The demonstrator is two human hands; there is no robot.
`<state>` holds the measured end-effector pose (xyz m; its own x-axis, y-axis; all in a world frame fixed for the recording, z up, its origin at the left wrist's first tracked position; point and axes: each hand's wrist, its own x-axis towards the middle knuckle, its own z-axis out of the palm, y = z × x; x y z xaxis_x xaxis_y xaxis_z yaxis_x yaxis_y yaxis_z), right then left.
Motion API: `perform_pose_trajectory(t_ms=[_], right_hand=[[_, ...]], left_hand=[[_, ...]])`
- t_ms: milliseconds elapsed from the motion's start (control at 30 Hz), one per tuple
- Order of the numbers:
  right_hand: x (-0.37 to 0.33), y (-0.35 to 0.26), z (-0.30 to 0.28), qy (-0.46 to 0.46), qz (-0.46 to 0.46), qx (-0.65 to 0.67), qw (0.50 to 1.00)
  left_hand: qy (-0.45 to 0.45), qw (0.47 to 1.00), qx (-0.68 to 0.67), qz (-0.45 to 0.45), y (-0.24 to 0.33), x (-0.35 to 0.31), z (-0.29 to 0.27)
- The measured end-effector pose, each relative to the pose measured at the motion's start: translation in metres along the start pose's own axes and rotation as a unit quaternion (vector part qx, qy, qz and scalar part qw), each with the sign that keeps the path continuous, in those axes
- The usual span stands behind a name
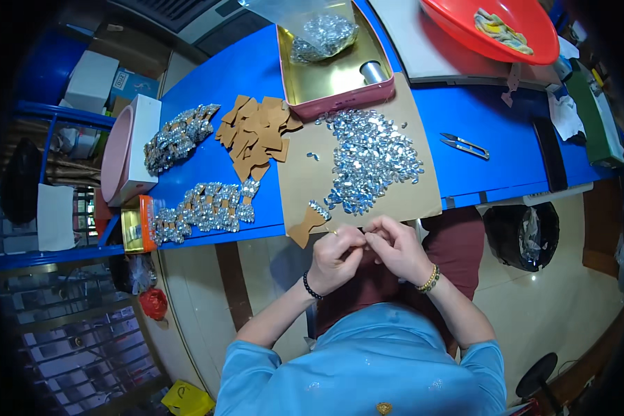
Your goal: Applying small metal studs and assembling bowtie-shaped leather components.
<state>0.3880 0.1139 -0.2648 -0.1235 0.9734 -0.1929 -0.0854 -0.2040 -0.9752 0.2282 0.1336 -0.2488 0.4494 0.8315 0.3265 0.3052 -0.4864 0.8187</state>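
Note:
My left hand (334, 261) and my right hand (399, 251) meet at the table's front edge, thumbs and fingertips pinched together. Whatever lies between the fingertips is too small to make out. Just beyond my left hand, a brown bow-shaped piece (302, 231) rests at the edge, with a row of shiny stones along its upper end. Past both hands spreads a heap of loose silvery rhinestones (371, 163) on a brown cardboard sheet (426, 191). Several plain brown bow cutouts (253, 132) are piled to the left, with stone-covered bows (218, 206) in front of them.
A pink tin (340, 104) holds a bag of stones (322, 38) and a spool (372, 72). Thread snips (466, 146) lie on the blue table (457, 180) at right. More stone-covered bows (180, 139) sit at left, near an orange-rimmed box (148, 222). A red basin (451, 24) stands far right.

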Motion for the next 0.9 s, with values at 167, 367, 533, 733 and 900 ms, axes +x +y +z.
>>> perform_pose_trajectory(t_ms=[167,367,533,733,900], right_hand=[[0.0,0.005,0.009,0.098,-0.156,-0.118,0.976],[-0.004,-0.02,0.009,0.048,-0.01,0.01,0.999],[-0.005,-0.009,0.014,0.028,-0.067,-0.065,0.995],[-0.001,-0.008,0.011,0.043,-0.07,-0.112,0.99],[0.001,-0.008,0.012,0.061,-0.083,-0.13,0.986]], left_hand=[[-0.028,0.999,0.013,0.023,0.001,0.0,-0.004],[0.058,0.981,0.179,-0.045,-0.018,0.022,-0.036],[0.005,0.963,0.251,-0.094,-0.042,0.034,-0.043],[-0.043,0.95,0.285,-0.117,-0.049,0.046,-0.049],[-0.089,0.953,0.262,-0.124,-0.044,0.049,-0.052]])
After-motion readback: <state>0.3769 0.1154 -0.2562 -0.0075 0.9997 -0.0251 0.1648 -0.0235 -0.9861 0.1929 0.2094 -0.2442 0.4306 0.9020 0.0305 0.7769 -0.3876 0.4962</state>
